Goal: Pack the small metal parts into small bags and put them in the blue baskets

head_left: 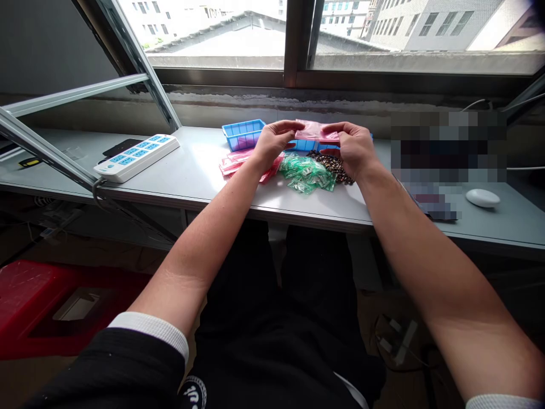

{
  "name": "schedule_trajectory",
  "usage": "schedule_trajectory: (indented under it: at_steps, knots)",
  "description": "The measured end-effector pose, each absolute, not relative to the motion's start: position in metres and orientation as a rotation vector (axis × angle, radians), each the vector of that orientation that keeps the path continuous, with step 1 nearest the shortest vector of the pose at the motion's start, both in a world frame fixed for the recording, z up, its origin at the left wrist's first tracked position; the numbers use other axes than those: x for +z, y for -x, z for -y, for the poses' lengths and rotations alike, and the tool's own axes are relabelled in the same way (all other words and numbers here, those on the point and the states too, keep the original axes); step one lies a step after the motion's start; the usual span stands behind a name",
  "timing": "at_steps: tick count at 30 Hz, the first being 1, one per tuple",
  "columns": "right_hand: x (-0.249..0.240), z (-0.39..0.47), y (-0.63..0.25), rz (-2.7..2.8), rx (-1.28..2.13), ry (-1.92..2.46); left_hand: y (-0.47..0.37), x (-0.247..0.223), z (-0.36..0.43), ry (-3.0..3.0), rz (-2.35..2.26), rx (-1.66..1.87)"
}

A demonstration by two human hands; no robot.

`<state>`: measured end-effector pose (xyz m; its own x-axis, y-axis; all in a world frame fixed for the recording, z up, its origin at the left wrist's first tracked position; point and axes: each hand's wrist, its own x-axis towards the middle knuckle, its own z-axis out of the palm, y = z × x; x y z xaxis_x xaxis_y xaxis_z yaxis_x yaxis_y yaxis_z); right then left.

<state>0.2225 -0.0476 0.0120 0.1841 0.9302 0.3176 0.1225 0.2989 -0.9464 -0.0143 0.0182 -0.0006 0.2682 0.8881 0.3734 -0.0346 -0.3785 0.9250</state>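
Observation:
A pink plastic bag (314, 130) is stretched between my two hands, above the table's far part. My left hand (275, 142) pinches its left end, and my right hand (352, 149) pinches the right end. Beneath my left hand lies a pile of flat pink bags (235, 162). Small clear-and-green packets (307, 173) are heaped between my forearms. Just right of them is a heap of dark brown, bead-like pieces (336, 166), partly hidden by my right hand. Whether the held bag contains anything cannot be made out.
A blue basket (243, 135) stands behind the pink pile; more blue plastic (303, 145) shows behind the held bag. A white power strip (138, 158) lies left, beside a metal frame (145, 85). A white mouse (482, 198) sits right, near a blurred area. A red stool (25, 307) is below left.

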Motion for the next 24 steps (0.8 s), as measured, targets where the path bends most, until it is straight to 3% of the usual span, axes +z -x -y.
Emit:
schedule_trajectory:
  at_steps: [24]
  knots:
    - [0.008,0.037,-0.228,1.263,0.613,1.190,0.011,0.003,-0.018,-1.670,-0.775,1.360]
